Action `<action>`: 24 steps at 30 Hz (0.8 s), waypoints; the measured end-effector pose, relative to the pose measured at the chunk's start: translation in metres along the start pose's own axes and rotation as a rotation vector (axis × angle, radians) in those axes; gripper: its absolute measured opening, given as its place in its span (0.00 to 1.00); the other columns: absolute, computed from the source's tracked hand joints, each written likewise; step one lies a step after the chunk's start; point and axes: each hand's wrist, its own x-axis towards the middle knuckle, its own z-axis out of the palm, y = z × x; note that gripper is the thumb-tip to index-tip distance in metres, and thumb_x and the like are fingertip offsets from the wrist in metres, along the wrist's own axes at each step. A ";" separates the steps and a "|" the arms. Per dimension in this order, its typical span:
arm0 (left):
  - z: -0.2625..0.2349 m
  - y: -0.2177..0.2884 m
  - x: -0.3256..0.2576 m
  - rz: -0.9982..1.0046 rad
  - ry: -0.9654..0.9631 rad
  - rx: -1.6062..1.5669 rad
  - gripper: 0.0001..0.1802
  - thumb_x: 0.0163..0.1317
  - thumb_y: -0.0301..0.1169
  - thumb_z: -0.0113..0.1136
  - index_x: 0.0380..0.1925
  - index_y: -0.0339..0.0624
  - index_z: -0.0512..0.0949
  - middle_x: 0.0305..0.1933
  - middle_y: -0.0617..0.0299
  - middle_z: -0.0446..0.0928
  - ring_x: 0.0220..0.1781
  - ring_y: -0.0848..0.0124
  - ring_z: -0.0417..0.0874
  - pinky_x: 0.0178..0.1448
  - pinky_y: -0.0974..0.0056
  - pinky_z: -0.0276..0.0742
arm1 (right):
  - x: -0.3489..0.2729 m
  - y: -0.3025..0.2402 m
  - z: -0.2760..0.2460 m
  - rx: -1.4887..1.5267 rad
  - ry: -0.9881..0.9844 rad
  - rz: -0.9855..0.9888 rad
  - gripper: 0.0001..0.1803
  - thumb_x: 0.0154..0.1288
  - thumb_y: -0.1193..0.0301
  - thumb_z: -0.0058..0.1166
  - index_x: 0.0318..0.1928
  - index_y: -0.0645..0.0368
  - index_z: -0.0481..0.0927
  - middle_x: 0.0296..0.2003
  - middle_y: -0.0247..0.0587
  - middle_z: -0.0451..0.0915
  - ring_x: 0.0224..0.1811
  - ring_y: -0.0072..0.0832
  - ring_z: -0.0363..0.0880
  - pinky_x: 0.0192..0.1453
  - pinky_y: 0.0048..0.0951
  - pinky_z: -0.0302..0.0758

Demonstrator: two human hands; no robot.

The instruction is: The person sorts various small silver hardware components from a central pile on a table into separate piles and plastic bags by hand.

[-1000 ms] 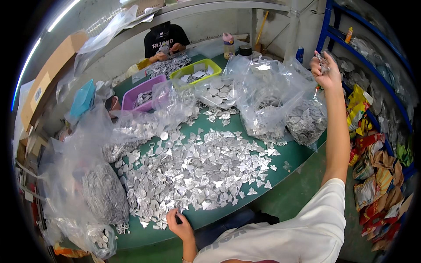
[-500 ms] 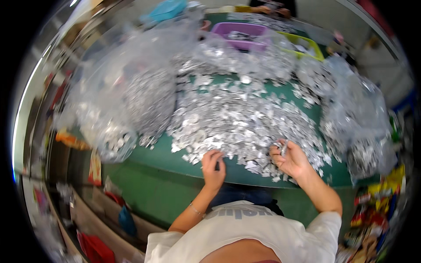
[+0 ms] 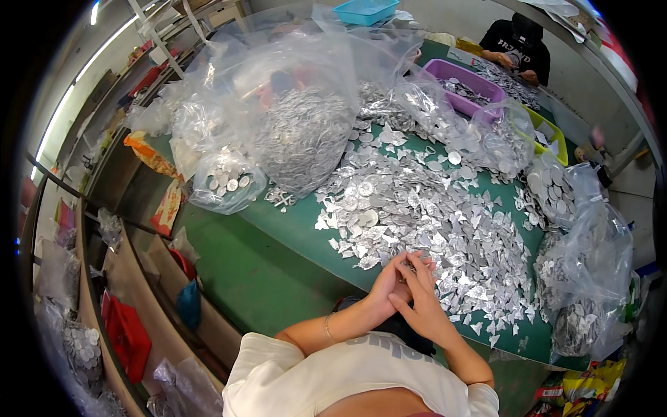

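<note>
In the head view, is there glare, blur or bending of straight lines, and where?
Head view: strong fisheye bending, the green table edge curves and the corners are black; bright glare on the clear plastic bags and the silver metal pieces; light is even with soft shadows; the left hand and right hand look fairly sharp.

**Count of things on and around the green table**

Two hands work together at 6 o'clock: left hand [image 3: 386,286] and right hand [image 3: 420,306]. Silver pieces [image 3: 424,208] in the center are too many to count. There is one purple tray [image 3: 470,80] and one yellow-green tray [image 3: 552,132] at 1 o'clock, one blue tray [image 3: 366,10] at 12 o'clock. One other person [image 3: 517,43] sits at 1 o'clock.
</note>
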 end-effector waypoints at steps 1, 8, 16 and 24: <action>0.000 -0.002 0.002 0.017 0.032 -0.041 0.21 0.68 0.43 0.42 0.52 0.39 0.65 0.52 0.52 0.71 0.59 0.59 0.69 0.64 0.53 0.64 | 0.000 -0.001 -0.003 -0.112 -0.007 -0.040 0.27 0.57 0.72 0.54 0.58 0.61 0.65 0.63 0.52 0.55 0.66 0.43 0.55 0.65 0.39 0.56; -0.001 0.012 0.005 -0.031 0.066 -0.112 0.15 0.66 0.39 0.44 0.44 0.40 0.69 0.45 0.54 0.74 0.52 0.61 0.74 0.57 0.55 0.70 | 0.001 0.001 -0.021 0.062 0.170 -0.151 0.13 0.57 0.78 0.50 0.44 0.64 0.77 0.47 0.50 0.76 0.54 0.43 0.72 0.62 0.38 0.61; 0.114 0.135 0.053 0.249 -0.117 0.049 0.07 0.59 0.22 0.50 0.39 0.36 0.68 0.36 0.57 0.71 0.36 0.67 0.75 0.38 0.65 0.78 | -0.024 0.047 -0.022 0.279 0.349 0.143 0.06 0.60 0.79 0.48 0.34 0.67 0.78 0.32 0.43 0.80 0.36 0.28 0.78 0.43 0.25 0.72; 0.290 0.273 0.139 0.887 -0.297 0.353 0.29 0.65 0.45 0.41 0.56 0.33 0.57 0.57 0.48 0.62 0.59 0.54 0.65 0.65 0.42 0.52 | -0.030 0.056 -0.013 0.239 0.276 0.154 0.06 0.61 0.78 0.49 0.36 0.64 0.79 0.31 0.43 0.80 0.32 0.28 0.79 0.36 0.24 0.73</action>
